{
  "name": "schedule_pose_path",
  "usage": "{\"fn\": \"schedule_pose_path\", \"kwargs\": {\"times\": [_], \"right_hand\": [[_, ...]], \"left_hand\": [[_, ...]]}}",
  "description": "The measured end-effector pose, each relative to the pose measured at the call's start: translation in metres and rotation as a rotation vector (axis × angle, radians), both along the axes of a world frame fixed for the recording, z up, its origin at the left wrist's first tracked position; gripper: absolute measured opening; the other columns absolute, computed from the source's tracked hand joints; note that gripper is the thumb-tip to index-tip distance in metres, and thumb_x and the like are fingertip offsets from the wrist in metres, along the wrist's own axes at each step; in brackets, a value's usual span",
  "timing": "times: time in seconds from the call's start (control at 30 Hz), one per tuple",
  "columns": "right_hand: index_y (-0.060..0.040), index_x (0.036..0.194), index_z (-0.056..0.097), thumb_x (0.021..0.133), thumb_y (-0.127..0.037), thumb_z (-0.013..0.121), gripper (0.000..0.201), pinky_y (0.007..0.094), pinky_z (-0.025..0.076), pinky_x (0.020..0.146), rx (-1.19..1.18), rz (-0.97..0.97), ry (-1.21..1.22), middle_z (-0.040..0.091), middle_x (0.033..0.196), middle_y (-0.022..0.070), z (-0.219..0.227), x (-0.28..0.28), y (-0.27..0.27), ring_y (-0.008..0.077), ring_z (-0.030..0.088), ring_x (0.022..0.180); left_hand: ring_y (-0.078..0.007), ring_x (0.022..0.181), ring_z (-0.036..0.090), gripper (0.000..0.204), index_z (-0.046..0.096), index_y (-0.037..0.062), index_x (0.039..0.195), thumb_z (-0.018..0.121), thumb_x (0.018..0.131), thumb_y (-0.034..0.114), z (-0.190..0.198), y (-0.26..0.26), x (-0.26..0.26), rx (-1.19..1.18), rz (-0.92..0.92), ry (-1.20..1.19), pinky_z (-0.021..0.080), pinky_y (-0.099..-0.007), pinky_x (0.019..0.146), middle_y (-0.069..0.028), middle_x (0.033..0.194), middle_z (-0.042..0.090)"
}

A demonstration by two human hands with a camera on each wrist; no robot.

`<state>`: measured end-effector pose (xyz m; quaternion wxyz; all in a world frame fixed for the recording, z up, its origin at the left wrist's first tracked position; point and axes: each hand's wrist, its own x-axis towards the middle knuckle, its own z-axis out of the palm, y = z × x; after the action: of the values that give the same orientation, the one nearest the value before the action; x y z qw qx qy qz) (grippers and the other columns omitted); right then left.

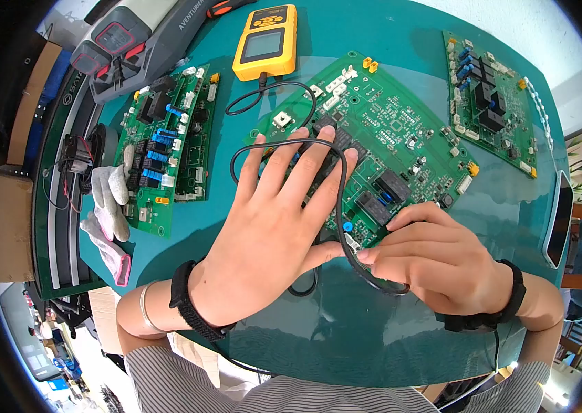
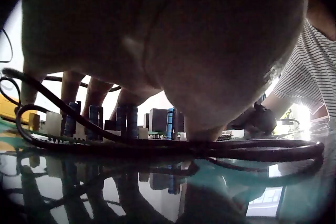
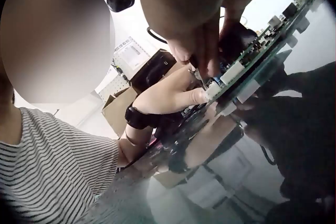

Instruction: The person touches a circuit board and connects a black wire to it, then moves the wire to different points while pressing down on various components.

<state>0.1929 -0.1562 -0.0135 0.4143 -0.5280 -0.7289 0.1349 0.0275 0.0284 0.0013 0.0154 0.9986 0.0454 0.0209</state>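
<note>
From the head view, the left hand (image 1: 274,213) lies flat with fingers spread and straight across the big circuit board (image 1: 387,131), which sits in the middle of the green table (image 1: 373,330), its near edge angled toward the person. The right hand (image 1: 435,258) comes in at the board's near edge, fingers curled together and pinching something small where the white connector (image 1: 351,241) sits; a black cable (image 1: 336,193) loops over the left hand's knuckles and runs under the right hand's fingertips. That cable trails back to the yellow meter (image 1: 265,43) at the table's far edge. I'd judge this is the probing or plugging step: one hand steadies the board, the other works the cable end at the connector, and the next move calls for fine pressure straight into that socket without the board sliding. On the left wrist view, the palm fills the top, fingers (image 2: 95,92) reach down straight onto the board's components (image 2: 131,121), and the cable (image 2: 157,148) lies along the glossy surface in front. The right wrist view shows the fingertips (image 3: 202,50) closed tight on a small part right at the board's edge (image 3: 247,69), with the left hand's thumb (image 3: 181,97) pressed against that same edge beside them; what exactly is pinched, I cannot tell.
</note>
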Motion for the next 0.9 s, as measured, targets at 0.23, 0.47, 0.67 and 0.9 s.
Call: {"fn": "schedule_pose_path", "kwargs": {"times": [0.23, 0.47, 0.67, 0.9], "right_hand": [[0.0009, 0.097, 0.067, 0.084, -0.001, 0.069, 0.013, 0.0445, 0.053, 0.094, -0.017, 0.002, -0.004, 0.072, 0.098, 0.0124, 0.0019, -0.0008, 0.0003, 0.0265, 0.069, 0.091], [0.0018, 0.096, 0.067, 0.085, -0.001, 0.069, 0.011, 0.0446, 0.053, 0.094, -0.003, 0.001, -0.014, 0.071, 0.098, 0.0131, 0.0003, -0.0008, 0.0002, 0.0264, 0.069, 0.091], [0.0018, 0.095, 0.066, 0.086, -0.003, 0.069, 0.01, 0.0443, 0.053, 0.093, 0.013, -0.006, -0.001, 0.071, 0.097, 0.0126, -0.0019, -0.001, 0.001, 0.0259, 0.069, 0.09], [0.0019, 0.096, 0.067, 0.087, -0.003, 0.069, 0.01, 0.0437, 0.053, 0.092, 0.0, -0.003, -0.021, 0.071, 0.096, 0.0126, 0.0008, -0.0012, 0.0009, 0.0261, 0.069, 0.09]], "left_hand": [[-0.0383, 0.138, 0.041, 0.095, 0.038, 0.0086, 0.16, 0.062, 0.086, 0.063, -0.0005, 0.0006, 0.0001, -0.006, -0.003, -0.002, 0.029, -0.0562, 0.12, -0.0182, 0.157, 0.039], [-0.0383, 0.137, 0.042, 0.095, 0.038, 0.007, 0.16, 0.06, 0.087, 0.064, -0.001, 0.0016, 0.0002, -0.004, -0.015, -0.013, 0.029, -0.0558, 0.12, -0.0185, 0.156, 0.039], [-0.0383, 0.137, 0.042, 0.095, 0.039, 0.0065, 0.159, 0.061, 0.087, 0.063, -0.0015, 0.002, 0.0, -0.012, -0.017, -0.022, 0.03, -0.0556, 0.119, -0.0186, 0.156, 0.039], [-0.0382, 0.136, 0.042, 0.095, 0.039, 0.0065, 0.159, 0.064, 0.085, 0.062, -0.0011, 0.0017, 0.0003, -0.016, -0.019, -0.02, 0.031, -0.0551, 0.119, -0.0183, 0.155, 0.04]]}}
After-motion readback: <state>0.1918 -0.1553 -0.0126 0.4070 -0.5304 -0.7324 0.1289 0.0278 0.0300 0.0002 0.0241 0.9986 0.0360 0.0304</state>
